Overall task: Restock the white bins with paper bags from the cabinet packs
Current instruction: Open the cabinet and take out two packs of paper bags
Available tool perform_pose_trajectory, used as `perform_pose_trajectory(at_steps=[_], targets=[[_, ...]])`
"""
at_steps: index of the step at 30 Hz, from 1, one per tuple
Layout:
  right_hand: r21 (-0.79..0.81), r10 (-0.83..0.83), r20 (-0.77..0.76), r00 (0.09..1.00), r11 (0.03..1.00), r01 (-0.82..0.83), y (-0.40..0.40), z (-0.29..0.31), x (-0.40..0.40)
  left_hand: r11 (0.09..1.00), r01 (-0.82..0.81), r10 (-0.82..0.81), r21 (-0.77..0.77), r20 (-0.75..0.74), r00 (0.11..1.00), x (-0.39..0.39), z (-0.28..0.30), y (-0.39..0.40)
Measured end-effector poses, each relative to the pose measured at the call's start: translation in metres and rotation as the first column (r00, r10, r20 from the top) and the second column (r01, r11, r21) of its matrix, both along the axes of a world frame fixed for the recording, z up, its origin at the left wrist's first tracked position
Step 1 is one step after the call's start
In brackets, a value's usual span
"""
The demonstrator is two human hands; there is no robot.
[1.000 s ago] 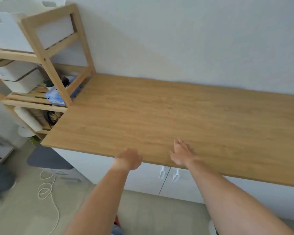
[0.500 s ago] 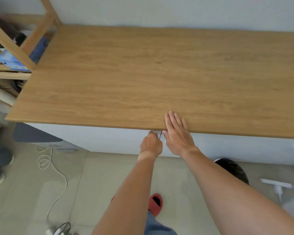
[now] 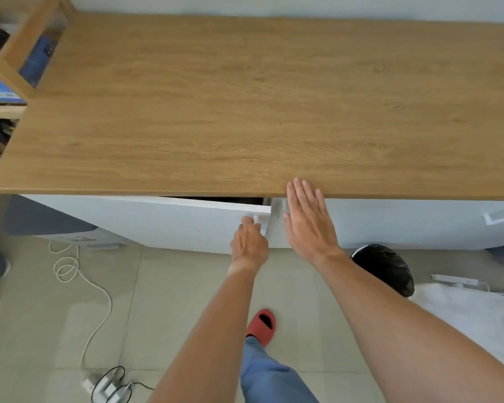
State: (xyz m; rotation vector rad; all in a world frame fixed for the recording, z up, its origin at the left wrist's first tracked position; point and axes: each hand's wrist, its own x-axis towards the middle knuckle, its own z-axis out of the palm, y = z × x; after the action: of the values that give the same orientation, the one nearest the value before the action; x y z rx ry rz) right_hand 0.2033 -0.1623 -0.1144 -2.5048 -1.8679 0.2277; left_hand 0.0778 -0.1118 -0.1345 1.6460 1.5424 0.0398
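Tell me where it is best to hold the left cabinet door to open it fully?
By its white handle near the free edge, from the front, where the left hand grips it. The cabinet door stands ajar and seems hinged far left, so pulling there probably swings it most easily.

Left hand (image 3: 249, 242) grips handle (image 3: 256, 219), cabinet door (image 3: 169, 222) ajar

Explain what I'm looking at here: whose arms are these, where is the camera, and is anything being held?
There is no machine: a person wears a camera on the head, looking down at their own two hands. The left hand grips the small white handle of a white cabinet door, which stands slightly ajar under a wooden countertop. The right hand lies flat, fingers straight, at the countertop's front edge and over the neighbouring door; it holds nothing. The visible countertop carries no objects. No paper bags or white bins show yet. A black bin and a white cable sit on the floor.
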Motion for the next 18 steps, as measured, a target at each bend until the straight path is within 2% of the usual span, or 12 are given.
perform_pose_trajectory(at_steps=[8,12,18], targets=[[-0.095,-0.101,-0.080,0.992,0.991,0.094,-0.054,-0.006,-0.069,0.994,0.043,-0.050,0.101,0.072,0.996,-0.084,-0.001,-0.076],[-0.102,-0.088,-0.115,0.989,0.992,0.076,-0.084,-0.011,-0.120,0.980,0.129,-0.133,0.150,0.015,0.991,-0.132,-0.005,-0.101],[-0.130,-0.077,-0.186,0.979,0.990,0.054,-0.116,-0.020,-0.192,0.987,0.124,-0.127,0.101,0.023,0.992,-0.216,-0.015,-0.139]])
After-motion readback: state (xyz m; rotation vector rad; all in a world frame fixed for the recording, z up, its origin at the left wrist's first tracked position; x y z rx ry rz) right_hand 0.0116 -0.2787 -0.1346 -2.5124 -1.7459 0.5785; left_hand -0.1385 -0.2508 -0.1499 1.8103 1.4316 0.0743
